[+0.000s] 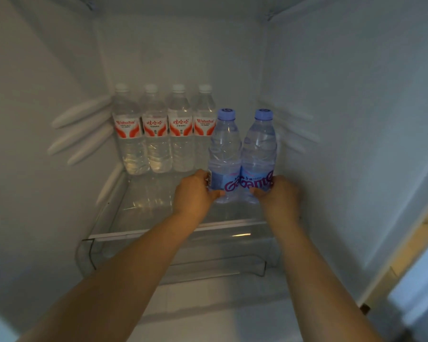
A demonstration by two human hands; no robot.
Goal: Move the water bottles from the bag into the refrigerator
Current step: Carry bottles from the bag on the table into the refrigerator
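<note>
Reaching forward, left hand (pixel 195 191) and right hand (pixel 279 196), fingers wrapped around 2 blue-capped bottles (pixel 242 154).

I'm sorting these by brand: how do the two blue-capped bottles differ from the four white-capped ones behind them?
The two blue-capped, blue-tinted plastic bottles carry blue labels low on the body; the four white-capped clear bottles carry red-and-white labels higher up. The blue pair is held, the left hand gripping one and the right hand the other; the white-capped row stands untouched at the back of the glass shelf. All stand upright.
</note>
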